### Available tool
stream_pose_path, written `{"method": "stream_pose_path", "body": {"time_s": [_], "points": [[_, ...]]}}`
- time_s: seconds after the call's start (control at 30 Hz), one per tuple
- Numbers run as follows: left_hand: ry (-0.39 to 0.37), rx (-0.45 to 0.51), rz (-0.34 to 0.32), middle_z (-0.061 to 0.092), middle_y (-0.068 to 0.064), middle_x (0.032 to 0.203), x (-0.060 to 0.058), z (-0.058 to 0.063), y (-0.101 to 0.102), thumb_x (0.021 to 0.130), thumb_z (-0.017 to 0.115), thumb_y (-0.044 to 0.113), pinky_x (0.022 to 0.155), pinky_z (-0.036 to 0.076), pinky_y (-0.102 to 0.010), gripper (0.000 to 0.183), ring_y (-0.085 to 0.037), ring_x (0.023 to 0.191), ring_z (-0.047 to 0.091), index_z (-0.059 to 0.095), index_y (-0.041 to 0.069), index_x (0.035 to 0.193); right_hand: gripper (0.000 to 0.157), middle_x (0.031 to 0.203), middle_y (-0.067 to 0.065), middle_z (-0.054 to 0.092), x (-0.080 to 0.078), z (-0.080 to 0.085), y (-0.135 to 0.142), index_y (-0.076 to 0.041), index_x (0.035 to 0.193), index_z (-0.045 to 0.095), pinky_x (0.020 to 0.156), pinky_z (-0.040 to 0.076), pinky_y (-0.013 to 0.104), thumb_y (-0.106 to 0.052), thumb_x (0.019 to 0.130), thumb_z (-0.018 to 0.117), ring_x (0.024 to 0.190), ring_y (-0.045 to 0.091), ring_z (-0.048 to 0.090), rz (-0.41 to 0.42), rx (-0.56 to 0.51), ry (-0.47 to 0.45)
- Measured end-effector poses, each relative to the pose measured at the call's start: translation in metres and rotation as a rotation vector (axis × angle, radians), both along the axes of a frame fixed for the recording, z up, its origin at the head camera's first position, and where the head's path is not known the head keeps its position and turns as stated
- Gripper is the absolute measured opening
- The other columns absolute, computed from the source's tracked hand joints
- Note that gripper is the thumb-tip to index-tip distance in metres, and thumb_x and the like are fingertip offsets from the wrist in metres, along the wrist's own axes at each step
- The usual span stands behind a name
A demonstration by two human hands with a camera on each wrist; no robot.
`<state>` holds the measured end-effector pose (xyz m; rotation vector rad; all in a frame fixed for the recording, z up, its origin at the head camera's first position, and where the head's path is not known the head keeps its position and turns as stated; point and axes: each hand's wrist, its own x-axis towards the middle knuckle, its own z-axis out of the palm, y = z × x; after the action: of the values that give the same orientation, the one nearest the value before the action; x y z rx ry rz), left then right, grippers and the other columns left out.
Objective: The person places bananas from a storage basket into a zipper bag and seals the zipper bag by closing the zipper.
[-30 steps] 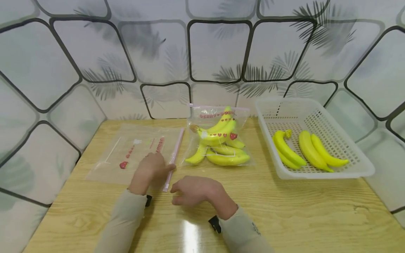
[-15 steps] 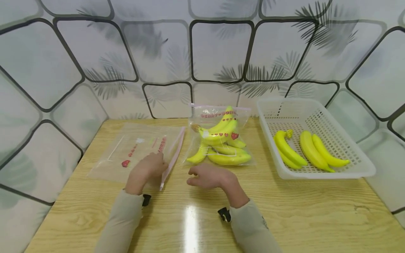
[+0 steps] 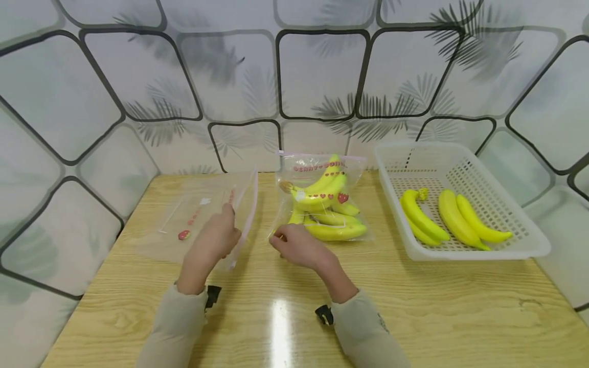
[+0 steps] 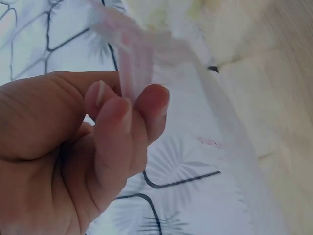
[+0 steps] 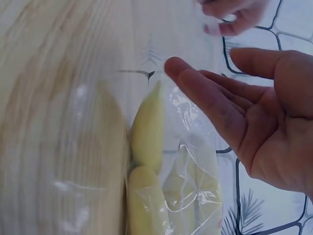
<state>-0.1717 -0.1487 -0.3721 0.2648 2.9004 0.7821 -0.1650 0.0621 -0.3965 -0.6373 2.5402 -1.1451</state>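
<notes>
A flat, clear zip bag (image 3: 195,204) with red print lies at the left of the table. My left hand (image 3: 213,240) pinches its pink zip edge (image 4: 134,63) between thumb and fingertips, and that edge is raised. Beside it, a second clear zip bag (image 3: 315,158) stands against the wall with several bananas (image 3: 333,233) inside. My right hand (image 3: 301,246) is in front of that bag's lower left corner, overlapping it in the head view. In the right wrist view its fingers (image 5: 210,98) are loosely extended, thumb apart, with nothing between them.
A white slotted plastic basket (image 3: 474,254) stands at the right of the wooden table (image 3: 442,317), with several bananas (image 3: 455,217) in it. A patterned wall (image 3: 317,76) rises behind and at both sides.
My left hand has lifted the flat bag's zip edge off the table. My right hand has moved right and away from me, from the flat bag's zip end to the filled bag's front.
</notes>
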Motion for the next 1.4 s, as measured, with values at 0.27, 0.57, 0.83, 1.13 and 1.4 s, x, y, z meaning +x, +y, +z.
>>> {"method": "stream_pose_path", "body": {"time_s": [0.27, 0.57, 0.83, 1.13, 1.4], "points": [[0.325, -0.012, -0.067, 0.045, -0.006, 0.054, 0.021, 0.006, 0.033, 0.084, 0.051, -0.009, 0.042, 0.030, -0.027, 0.015, -0.015, 0.044, 0.037, 0.045, -0.003, 0.096, 0.036, 0.100, 0.026, 0.067, -0.006, -0.005, -0.002, 0.006, 0.118, 0.063, 0.062, 0.060, 0.037, -0.025, 0.104, 0.052, 0.074, 0.027, 0.072, -0.190, -0.393, -0.214], [0.436, -0.008, -0.050, 0.037, 0.000, 0.051, 0.032, 0.003, 0.056, 0.083, 0.055, -0.005, 0.040, 0.025, -0.026, 0.014, -0.014, 0.043, 0.033, 0.046, 0.000, 0.093, 0.027, 0.078, 0.021, 0.070, -0.012, -0.004, 0.006, 0.011, 0.104, 0.067, 0.057, 0.059, 0.031, -0.012, 0.102, 0.054, 0.059, 0.016, 0.068, -0.341, -0.535, -0.198], [0.461, -0.048, 0.117, 0.039, -0.003, 0.055, 0.023, 0.012, 0.061, 0.089, 0.054, 0.007, 0.040, 0.027, -0.032, 0.017, -0.019, 0.044, 0.037, 0.042, 0.008, 0.078, 0.027, 0.075, 0.021, 0.071, -0.013, 0.002, 0.019, 0.014, 0.107, 0.067, 0.060, 0.059, 0.034, -0.009, 0.101, 0.055, 0.060, 0.016, 0.069, -0.332, -0.504, -0.183], [0.556, -0.018, 0.198, 0.036, -0.001, 0.050, 0.014, 0.025, 0.059, 0.090, 0.053, 0.006, 0.040, 0.023, -0.029, 0.004, -0.017, 0.041, 0.031, 0.050, 0.006, 0.088, 0.029, 0.079, 0.019, 0.071, -0.013, 0.008, 0.045, 0.015, 0.112, 0.065, 0.060, 0.059, 0.031, -0.009, 0.101, 0.055, 0.063, 0.018, 0.071, -0.379, -0.542, -0.165], [0.860, 0.174, 0.236, 0.043, -0.005, 0.046, 0.021, 0.035, 0.058, 0.081, 0.053, -0.003, 0.040, 0.018, -0.028, 0.006, -0.013, 0.039, 0.023, 0.051, 0.003, 0.082, 0.033, 0.078, 0.017, 0.071, -0.014, 0.022, 0.071, 0.008, 0.128, 0.057, 0.057, 0.059, 0.030, -0.004, 0.097, 0.054, 0.060, 0.017, 0.069, -0.530, -0.674, -0.140]]}}
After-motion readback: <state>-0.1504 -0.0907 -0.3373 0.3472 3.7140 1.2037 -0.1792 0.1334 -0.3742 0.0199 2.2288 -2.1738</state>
